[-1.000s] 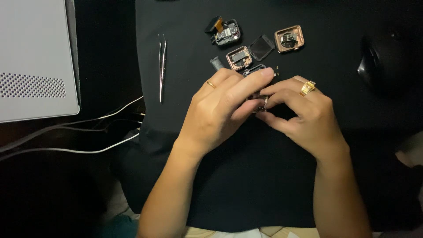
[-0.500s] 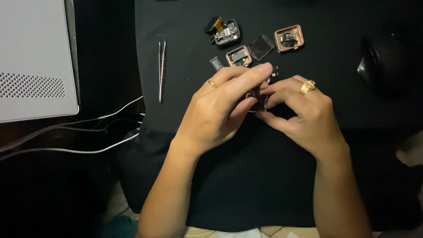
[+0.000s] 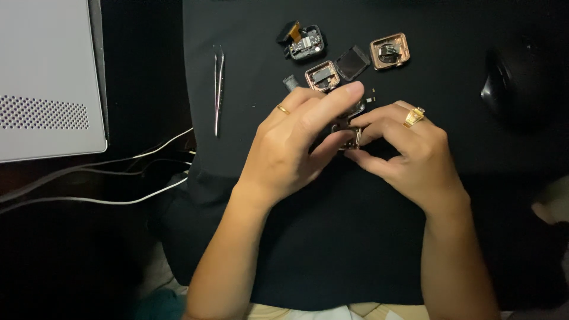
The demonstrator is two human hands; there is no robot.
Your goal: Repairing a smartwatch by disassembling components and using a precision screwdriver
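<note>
Both my hands meet over a black mat [image 3: 332, 237]. My left hand [image 3: 290, 148] and my right hand [image 3: 409, 157] pinch a small dark watch part [image 3: 351, 127] with a metal edge between their fingertips; most of it is hidden by the fingers. A gold ring sits on each hand. Just beyond the fingers lie two copper-coloured square watch cases [image 3: 323, 75] [image 3: 389, 51], a black square screen piece [image 3: 352, 62] and a dark module with an orange flex strip [image 3: 302, 40].
Metal tweezers [image 3: 219, 89] lie on the mat's left part. A grey perforated device [image 3: 47, 77] sits at far left with white cables [image 3: 118, 172] running below it. A dark rounded mouse-like object [image 3: 515, 80] rests at right.
My left index finger has stretched forward over the held part, and the hands have shifted slightly; the small part has been turned between the fingertips.
</note>
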